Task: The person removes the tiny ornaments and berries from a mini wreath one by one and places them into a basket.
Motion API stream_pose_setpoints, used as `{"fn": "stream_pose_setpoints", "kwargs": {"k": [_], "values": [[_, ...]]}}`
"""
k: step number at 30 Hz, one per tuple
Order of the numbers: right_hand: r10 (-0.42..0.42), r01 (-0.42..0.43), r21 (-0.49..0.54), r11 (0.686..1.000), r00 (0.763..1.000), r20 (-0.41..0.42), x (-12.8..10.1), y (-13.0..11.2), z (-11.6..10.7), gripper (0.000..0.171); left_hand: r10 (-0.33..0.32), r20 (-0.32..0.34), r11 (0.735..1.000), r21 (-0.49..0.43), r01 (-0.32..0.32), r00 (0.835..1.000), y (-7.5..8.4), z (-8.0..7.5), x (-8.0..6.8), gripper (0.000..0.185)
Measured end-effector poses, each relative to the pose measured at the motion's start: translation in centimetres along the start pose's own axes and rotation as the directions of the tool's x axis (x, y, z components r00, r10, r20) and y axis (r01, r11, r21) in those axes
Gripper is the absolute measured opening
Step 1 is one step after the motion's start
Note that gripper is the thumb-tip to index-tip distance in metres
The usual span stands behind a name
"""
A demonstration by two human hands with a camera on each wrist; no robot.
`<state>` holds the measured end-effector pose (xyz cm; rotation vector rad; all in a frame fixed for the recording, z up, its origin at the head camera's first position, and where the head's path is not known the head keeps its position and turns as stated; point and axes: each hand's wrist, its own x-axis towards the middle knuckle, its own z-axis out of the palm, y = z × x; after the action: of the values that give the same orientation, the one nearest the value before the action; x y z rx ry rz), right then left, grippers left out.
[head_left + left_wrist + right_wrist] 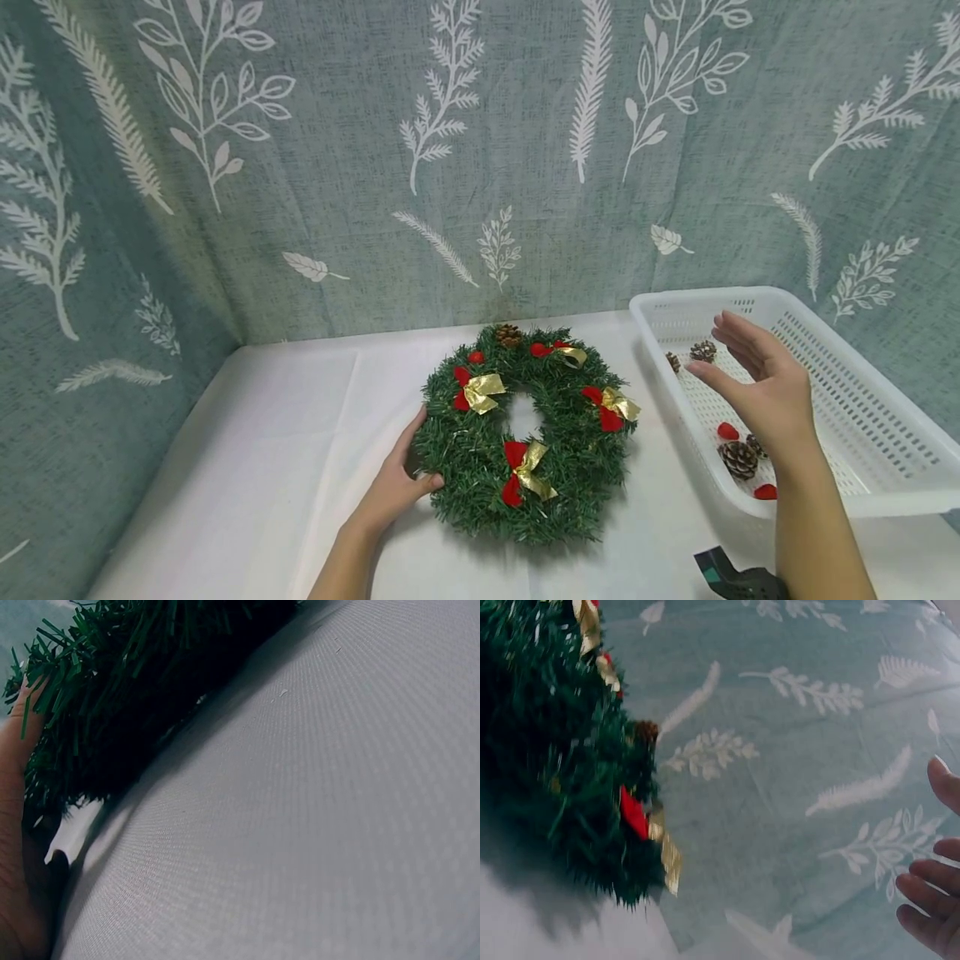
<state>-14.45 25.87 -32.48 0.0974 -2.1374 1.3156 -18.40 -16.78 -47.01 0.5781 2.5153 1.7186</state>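
A green wreath (465, 467) lies on the white table, dressed with red and gold bows (525, 475), a pine cone (508, 335) near its far edge and a small red piece (476, 357). My left hand (401, 479) holds the wreath's left edge, thumb toward the near side; in the left wrist view its fingers partly hide behind the green tips. Over the white basket's near-left part, my right hand (768, 392) hovers with thumb and fingers spread apart, nothing between them. The right wrist view shows those fingers (930, 889) apart from the wreath.
At the right stands a white plastic basket (892, 417) with slotted walls. Inside lie several pine cones (738, 459) and red pieces (727, 431). A green patterned cloth (337, 167) hangs behind and to the left of the table (285, 433).
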Motion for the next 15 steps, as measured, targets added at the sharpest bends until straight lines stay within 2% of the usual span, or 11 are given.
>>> {"fn": "stream_pose_setpoints", "kwargs": {"k": [5,10,15], "values": [[-0.041,0.040,0.034,0.999,0.999,0.022,0.5,-1.0,1.3,0.067,0.000,0.000,1.000,-0.002,0.000,1.000,0.0,0.0,0.2,0.103],[-0.030,0.025,0.072,0.997,0.997,0.069,0.8,-2.3,2.7,0.065,-0.001,-0.005,1.000,-0.008,0.001,1.000,0.0,-0.1,0.2,0.103],[-0.060,0.049,0.108,0.993,0.993,0.100,1.3,-3.4,4.3,0.064,0.008,-0.003,1.000,-0.011,-0.008,1.000,-0.2,-0.1,0.0,0.103]]}}
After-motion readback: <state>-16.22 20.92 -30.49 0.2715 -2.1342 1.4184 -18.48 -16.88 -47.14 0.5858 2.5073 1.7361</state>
